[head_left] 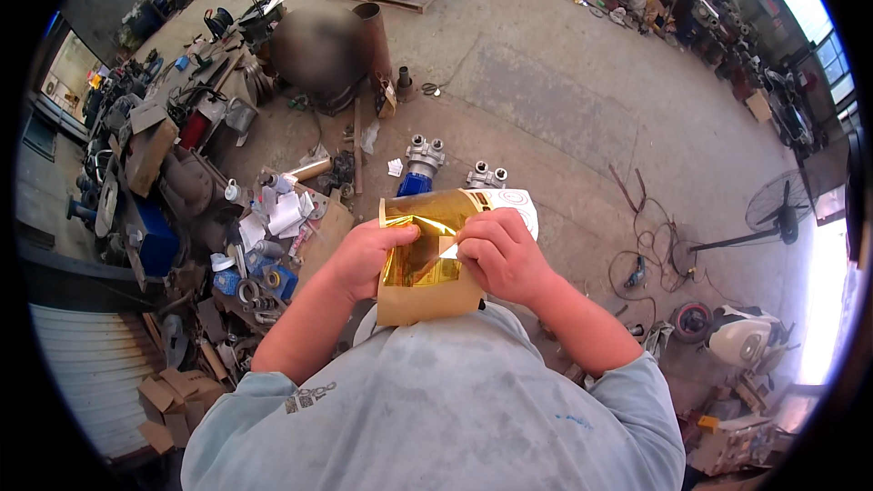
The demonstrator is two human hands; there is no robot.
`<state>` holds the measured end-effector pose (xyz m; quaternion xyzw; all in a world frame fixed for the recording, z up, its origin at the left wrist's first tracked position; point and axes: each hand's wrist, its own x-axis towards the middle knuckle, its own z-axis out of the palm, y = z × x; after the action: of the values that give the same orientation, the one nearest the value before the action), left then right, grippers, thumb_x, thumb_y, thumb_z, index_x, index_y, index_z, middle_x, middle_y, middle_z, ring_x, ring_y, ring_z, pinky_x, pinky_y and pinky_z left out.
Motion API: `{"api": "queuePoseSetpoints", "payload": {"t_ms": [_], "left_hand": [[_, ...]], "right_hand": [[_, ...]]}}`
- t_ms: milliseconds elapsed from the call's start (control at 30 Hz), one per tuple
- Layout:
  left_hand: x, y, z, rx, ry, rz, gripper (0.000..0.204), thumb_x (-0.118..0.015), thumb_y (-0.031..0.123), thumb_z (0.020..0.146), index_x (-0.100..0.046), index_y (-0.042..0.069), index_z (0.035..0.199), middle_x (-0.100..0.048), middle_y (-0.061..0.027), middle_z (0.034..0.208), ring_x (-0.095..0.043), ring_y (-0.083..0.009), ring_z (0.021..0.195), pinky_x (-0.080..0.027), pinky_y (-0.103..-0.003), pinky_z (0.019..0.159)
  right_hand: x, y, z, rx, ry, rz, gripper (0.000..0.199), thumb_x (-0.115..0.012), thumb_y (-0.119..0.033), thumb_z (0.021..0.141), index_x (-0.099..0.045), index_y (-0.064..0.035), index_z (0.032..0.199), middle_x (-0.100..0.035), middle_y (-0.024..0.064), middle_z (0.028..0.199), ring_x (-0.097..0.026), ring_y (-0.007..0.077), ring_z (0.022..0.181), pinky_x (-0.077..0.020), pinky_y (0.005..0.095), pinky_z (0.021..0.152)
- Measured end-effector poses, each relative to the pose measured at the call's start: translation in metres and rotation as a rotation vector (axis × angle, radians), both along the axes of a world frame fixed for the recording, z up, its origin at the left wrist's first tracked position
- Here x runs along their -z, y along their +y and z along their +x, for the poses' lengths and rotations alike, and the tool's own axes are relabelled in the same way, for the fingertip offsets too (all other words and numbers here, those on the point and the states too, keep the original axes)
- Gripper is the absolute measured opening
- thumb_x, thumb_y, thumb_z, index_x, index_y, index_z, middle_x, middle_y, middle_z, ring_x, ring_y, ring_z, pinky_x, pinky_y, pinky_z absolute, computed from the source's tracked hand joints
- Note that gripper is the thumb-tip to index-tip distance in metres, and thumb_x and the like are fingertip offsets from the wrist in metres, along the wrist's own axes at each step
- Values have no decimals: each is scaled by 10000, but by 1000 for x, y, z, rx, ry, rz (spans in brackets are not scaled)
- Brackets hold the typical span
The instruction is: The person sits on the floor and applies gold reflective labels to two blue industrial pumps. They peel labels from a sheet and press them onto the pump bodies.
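Note:
A shiny gold sheet (420,265) with a brown paper border (427,304) is held up in front of my chest. My left hand (360,259) grips its left edge, thumb on top and the other fingers hidden behind it. At the right side, the fingers of my right hand (498,253) are closed in a pinch on a small pale piece (448,248) over the gold surface. Whether that piece is loose or part of the sheet I cannot tell. A white sheet with round printed marks (515,201) shows just beyond my right hand.
Beyond the sheet, a metal machine part with a blue body (420,168) stands on the floor beside a similar one (487,175). Bottles, papers and tools clutter the left. To the right are a black floor fan (784,211), a cable (647,241) and a white scooter (741,338).

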<state>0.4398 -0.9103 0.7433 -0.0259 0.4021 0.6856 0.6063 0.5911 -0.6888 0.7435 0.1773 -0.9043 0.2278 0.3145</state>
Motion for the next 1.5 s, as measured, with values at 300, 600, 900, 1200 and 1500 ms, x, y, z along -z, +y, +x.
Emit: {"api": "queuePoseSetpoints", "payload": {"t_ms": [300,600,900,1200,1500], "left_hand": [[27,9,-23,-69,18,-67,342,-559,77,1086,-606,-48,1400,-727,-192,1282,-762,-325,1115,-650,-495,933],[53,18,-52,-329,297,-140,368,-570,-49,1006,-641,-28,1367,-749,-163,1282,-770,-298,1103,-635,-460,982],[50,-12,-99,-468,593,49,509,-637,-110,937,-597,-34,1439,-729,-131,1332,-736,-253,1188,-581,-411,1061],[36,-79,-153,-567,179,479,448,-618,151,1096,-572,-28,1505,-675,-185,1468,-694,-330,1302,-575,-446,1099],[100,-39,-229,-202,483,141,931,-684,-135,900,-299,129,1706,-545,-106,1583,-681,-250,1294,-566,-388,1103]], "right_hand": [[-4,5,17,-21,-39,85,213,-766,-127,838,-673,-118,1029,-695,29,1234,-640,253,1186,-469,432,992],[-25,1,32,115,-207,-111,305,-779,10,848,-576,-114,1038,-676,68,1145,-632,278,1056,-479,418,977],[7,6,76,452,-380,-1396,37,-600,-89,1081,-586,-63,1103,-612,35,1153,-580,123,983,-482,301,919],[36,10,102,763,-276,-1453,58,-613,-139,1100,-611,-81,1107,-639,4,1027,-582,83,846,-470,249,756],[44,25,91,949,-391,-1474,100,-648,-176,1098,-617,-81,1104,-611,-34,932,-567,55,820,-449,230,738]]}}
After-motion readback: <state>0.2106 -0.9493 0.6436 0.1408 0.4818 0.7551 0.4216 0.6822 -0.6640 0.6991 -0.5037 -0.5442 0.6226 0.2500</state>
